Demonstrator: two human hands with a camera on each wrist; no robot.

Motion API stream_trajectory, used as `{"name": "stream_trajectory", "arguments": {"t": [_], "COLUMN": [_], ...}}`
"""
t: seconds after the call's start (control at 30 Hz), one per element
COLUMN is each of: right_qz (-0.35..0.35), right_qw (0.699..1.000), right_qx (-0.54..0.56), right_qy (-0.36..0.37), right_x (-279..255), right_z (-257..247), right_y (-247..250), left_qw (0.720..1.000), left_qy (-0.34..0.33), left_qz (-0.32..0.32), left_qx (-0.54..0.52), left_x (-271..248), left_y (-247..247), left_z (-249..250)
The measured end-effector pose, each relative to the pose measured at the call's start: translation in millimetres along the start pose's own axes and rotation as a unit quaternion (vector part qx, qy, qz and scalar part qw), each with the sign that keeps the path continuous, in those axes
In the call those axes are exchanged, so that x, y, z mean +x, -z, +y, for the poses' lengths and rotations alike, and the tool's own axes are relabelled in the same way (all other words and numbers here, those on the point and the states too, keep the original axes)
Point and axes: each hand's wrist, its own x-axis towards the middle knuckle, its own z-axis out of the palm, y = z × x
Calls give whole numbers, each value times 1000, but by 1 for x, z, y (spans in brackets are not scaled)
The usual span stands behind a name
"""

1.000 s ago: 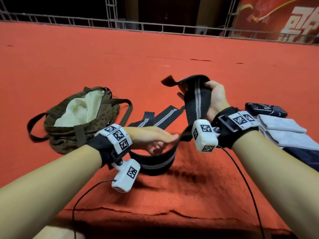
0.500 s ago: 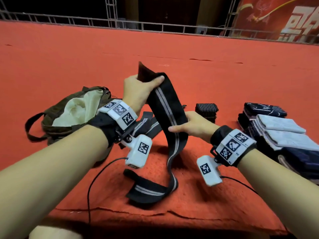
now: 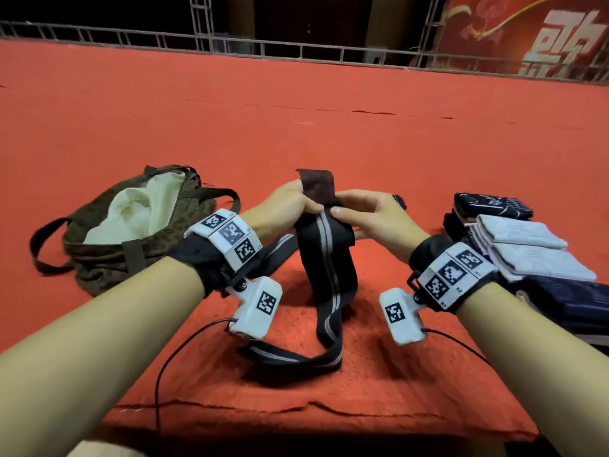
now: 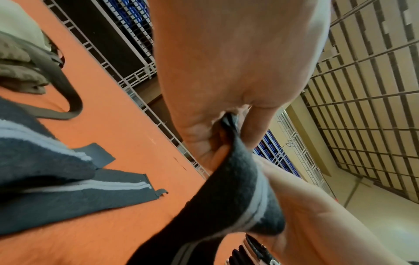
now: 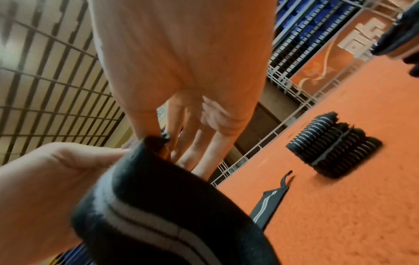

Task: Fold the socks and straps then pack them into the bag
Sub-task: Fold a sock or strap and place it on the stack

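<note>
Red carpet [image 3: 329,94] covers the whole work surface, wrinkled near its front edge. A grey metal truss railing [image 3: 296,49] runs along the carpet's far edge, darkness behind it. A red banner [image 3: 527,31] with pale characters hangs beyond the railing's right end.

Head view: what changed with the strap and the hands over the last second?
The left hand rose from the strap's low loop to grip its top end. The right hand let go up there, slid down, then came back up to pinch the striped strap beside the left, starting a fold. Bag, second strap and folded socks stayed put.
</note>
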Motion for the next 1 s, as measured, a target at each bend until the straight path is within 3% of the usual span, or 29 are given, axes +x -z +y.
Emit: {"name": "stream_trajectory", "arguments": {"t": [0.1, 0.2, 0.27, 0.33, 0.4, 0.57, 0.8, 0.9, 1.0], "right_qz": [41, 103, 137, 154, 156, 164, 80, 38, 56], "right_qw": [999, 991, 983, 978, 977, 976, 982, 998, 998], "right_qx": [2, 63, 99, 109, 105, 84, 169, 52, 22], "right_qy": [31, 62, 74, 86, 104, 113, 15, 3, 23], "right_x": [0, 1, -1, -3, -6, -8, -6, -8, -8], "right_z": [1, 3, 2, 1, 2, 4, 1, 1, 0], "right_y": [-4, -5, -7, -9, -12, -16, -6, -8, -12], "left_qw": [998, 996, 989, 980, 987, 998, 996, 991, 984], "left_qy": [-50, -87, -40, 15, 44, 13, -50, -89, -95], "left_qz": [-14, 32, 35, 3, -5, 14, 69, 103, 146], "left_qx": [35, -9, -140, -197, -157, -61, -29, -8, -28], "left_x": [-5, -8, -12, -13, -12, -9, -12, -14, -15], "left_y": [1, 5, 7, 10, 10, 1, 1, 0, -4], "left_z": [4, 4, 5, 2, -1, -6, -9, -7, -10]}}
